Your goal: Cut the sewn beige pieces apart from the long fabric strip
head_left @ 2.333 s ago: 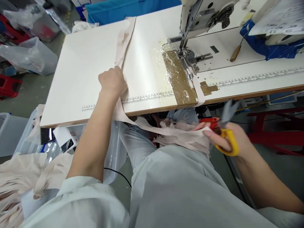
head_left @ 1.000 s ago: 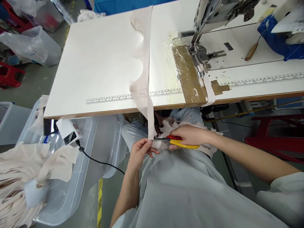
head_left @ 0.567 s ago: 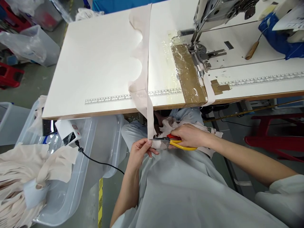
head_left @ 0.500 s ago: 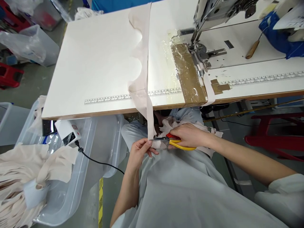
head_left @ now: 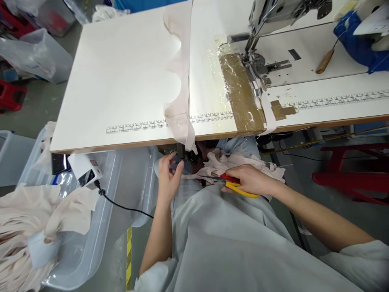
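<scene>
A pale pink fabric strip [head_left: 182,81] with a scalloped left edge lies along the white sewing table [head_left: 121,81], its cut end hanging just over the front edge. My left hand [head_left: 168,178] hovers below that end, fingers apart and slightly blurred, holding nothing I can see. My right hand [head_left: 249,181] rests on my lap, closed on scissors [head_left: 234,184] with a yellow and red handle, blades pointing left. Loose pink fabric pieces [head_left: 231,162] lie bunched on my lap beside the scissors.
A sewing machine [head_left: 267,24] stands at the table's back right, with brown tape [head_left: 240,93] in front of its needle. A clear plastic bin [head_left: 91,227] with pink fabric [head_left: 30,227] sits at my left. A wooden-handled tool [head_left: 324,63] and blue cloth [head_left: 358,44] lie far right.
The strip has been cut: its lower length no longer hangs to my lap. My left hand let go and rose toward the table edge. The scissors shifted slightly right.
</scene>
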`<state>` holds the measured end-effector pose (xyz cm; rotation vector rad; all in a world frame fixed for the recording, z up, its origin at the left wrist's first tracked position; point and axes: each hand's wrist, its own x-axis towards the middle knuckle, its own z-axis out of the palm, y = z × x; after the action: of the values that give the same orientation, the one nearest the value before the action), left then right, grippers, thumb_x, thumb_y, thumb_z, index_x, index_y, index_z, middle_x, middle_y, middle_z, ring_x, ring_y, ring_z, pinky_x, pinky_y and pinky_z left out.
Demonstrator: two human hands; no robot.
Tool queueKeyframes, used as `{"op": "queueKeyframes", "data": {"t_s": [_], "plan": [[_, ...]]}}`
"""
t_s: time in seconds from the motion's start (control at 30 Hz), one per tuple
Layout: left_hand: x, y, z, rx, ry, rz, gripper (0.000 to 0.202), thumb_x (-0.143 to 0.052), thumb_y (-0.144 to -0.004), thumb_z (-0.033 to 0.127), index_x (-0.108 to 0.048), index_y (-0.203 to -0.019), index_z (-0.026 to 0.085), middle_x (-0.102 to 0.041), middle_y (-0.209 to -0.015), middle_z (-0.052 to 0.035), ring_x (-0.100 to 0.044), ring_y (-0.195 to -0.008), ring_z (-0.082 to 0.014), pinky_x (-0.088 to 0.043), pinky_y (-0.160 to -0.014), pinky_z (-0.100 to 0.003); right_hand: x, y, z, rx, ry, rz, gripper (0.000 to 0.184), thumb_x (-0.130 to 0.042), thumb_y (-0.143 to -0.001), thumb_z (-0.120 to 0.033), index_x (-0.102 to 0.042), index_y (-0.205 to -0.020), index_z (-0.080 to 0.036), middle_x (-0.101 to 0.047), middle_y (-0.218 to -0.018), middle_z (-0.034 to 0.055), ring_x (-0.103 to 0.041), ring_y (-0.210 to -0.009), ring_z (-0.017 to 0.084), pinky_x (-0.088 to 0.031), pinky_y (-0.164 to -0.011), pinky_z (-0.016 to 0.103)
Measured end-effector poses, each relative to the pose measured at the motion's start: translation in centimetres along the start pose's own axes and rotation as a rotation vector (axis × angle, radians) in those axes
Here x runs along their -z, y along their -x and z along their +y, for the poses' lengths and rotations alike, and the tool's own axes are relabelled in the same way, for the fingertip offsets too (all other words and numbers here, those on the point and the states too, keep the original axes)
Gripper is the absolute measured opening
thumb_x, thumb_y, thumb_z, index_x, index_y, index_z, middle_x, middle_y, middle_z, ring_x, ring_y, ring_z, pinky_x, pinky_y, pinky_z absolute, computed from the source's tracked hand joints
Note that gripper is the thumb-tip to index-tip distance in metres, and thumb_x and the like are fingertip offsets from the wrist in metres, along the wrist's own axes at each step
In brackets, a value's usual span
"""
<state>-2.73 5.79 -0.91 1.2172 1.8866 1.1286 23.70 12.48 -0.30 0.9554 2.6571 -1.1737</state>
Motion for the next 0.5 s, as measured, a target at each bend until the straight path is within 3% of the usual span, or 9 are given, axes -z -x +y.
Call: {"op": "queueKeyframes", "data": {"t_s": [0.07, 0.13, 0.23, 0.3, 0.37, 0.43, 0.5], "plan": [[-0.9, -1.1, 0.6, -0.102, 0.021, -0.006, 0.033, -0.067, -0.086, 0.047, -0.069, -0.107, 0.022, -0.063, -0.116, -0.0103, -0.058, -0.107, -0.0228, -0.049, -0.081, -0.029, -0.2, 0.8, 0.2, -0.014, -0.051, 0.043, 0.051, -0.05, -0.091, -0.062, -0.032, -0.066, -0.022, -0.044, -0.06, -0.0017, -0.037, -0.056, 0.013, -0.024, -0.055, 0.027], [-1.8, -1.6, 0.3, -0.095, 0.111, -0.017, 0.029, -0.064, -0.088, 0.048, -0.069, -0.092, 0.021, -0.065, -0.097, -0.0067, -0.06, -0.095, -0.0205, -0.048, -0.08, -0.028, -0.1, 1.5, 0.3, -0.026, -0.087, 0.093, 0.051, -0.049, -0.091, -0.063, -0.031, -0.066, -0.022, -0.043, -0.06, -0.0021, -0.037, -0.056, 0.013, -0.024, -0.055, 0.027], [-1.8, -1.2, -2.6, 0.17, 0.215, 0.067, 0.035, -0.057, -0.089, 0.054, -0.064, -0.086, 0.02, -0.06, -0.073, -0.0003, -0.057, -0.066, -0.0151, -0.047, -0.066, -0.026, 0.7, 2.6, 0.8, -0.067, -0.115, 0.181, 0.053, -0.05, -0.09, -0.066, -0.031, -0.066, -0.022, -0.039, -0.059, -0.0029, -0.035, -0.056, 0.013, -0.026, -0.055, 0.027], [-0.8, -0.3, -5.5, 0.374, 0.159, 0.155, 0.034, -0.059, -0.085, 0.053, -0.06, -0.09, 0.019, -0.057, -0.064, 0.0027, -0.053, -0.055, -0.0141, -0.044, -0.057, -0.025, 1.3, 3.3, 1.5, -0.101, -0.15, 0.226, 0.055, -0.05, -0.089, -0.068, -0.032, -0.065, -0.022, -0.038, -0.059, -0.003, -0.034, -0.056, 0.013, -0.027, -0.055, 0.027], [0.6, 1.1, -7.6, 0.479, 0.063, 0.209, 0.031, -0.065, -0.08, 0.046, -0.058, -0.093, 0.019, -0.053, -0.055, 0.0057, -0.05, -0.049, -0.0143, -0.04, -0.052, -0.024, 1.6, 3.9, 2.2, -0.133, -0.201, 0.254, 0.056, -0.05, -0.089, -0.07, -0.033, -0.065, -0.022, -0.038, -0.059, -0.003, -0.034, -0.056, 0.013, -0.028, -0.055, 0.026], [1.4, 2.8, -8.1, 0.5, 0.019, 0.22, 0.031, -0.069, -0.076, 0.042, -0.058, -0.093, 0.019, -0.051, -0.052, 0.0067, -0.05, -0.048, -0.0148, -0.04, -0.051, -0.024, 1.7, 4.1, 2.7, -0.162, -0.245, 0.26, 0.058, -0.052, -0.087, -0.073, -0.035, -0.064, -0.022, -0.039, -0.06, -0.0028, -0.033, -0.057, 0.013, -0.029, -0.055, 0.026], [1.3, 4.3, -6.6, 0.487, 0.108, 0.092, 0.033, -0.067, -0.079, 0.047, -0.062, -0.094, 0.018, -0.059, -0.06, 0.0022, -0.057, -0.055, -0.0165, -0.046, -0.056, -0.026, 1.4, 3.7, 2.7, -0.174, -0.282, 0.246, 0.059, -0.053, -0.085, -0.074, -0.037, -0.064, -0.022, -0.04, -0.061, -0.0024, -0.035, -0.058, 0.013, -0.03, -0.054, 0.025]]}}
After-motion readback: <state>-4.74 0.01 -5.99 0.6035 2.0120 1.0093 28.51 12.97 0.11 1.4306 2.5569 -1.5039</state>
